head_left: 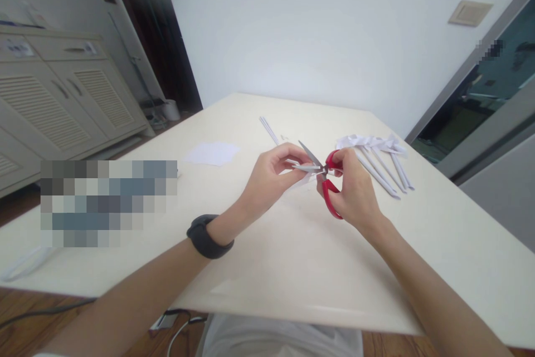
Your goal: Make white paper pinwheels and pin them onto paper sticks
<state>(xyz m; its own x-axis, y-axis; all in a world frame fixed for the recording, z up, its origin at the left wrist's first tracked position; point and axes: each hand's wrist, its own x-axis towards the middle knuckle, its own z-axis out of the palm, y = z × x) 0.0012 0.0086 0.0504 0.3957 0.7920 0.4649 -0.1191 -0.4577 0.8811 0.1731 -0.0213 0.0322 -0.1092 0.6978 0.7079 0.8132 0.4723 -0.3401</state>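
Above the middle of the white table, my right hand [355, 190] has its fingers in the handles of red-handled scissors [324, 169]. The scissor blades stand apart and point left at my left hand [271, 172]. Between the thumb and fingers of that left hand is a small piece of white paper [299, 181], partly hidden by the fingers. The lower blade lies close to the left fingertips; I cannot tell whether it touches the paper. A black band [209, 236] is on my left wrist.
Rolled paper sticks [378, 173] with crumpled white paper [368, 142] lie right of my hands. Thin white strips [268, 130] lie behind my left hand, with a flat paper sheet [212, 153] to the left. A blurred-out object [104, 201] is farther left. The wall [292, 39] borders the table's far side.
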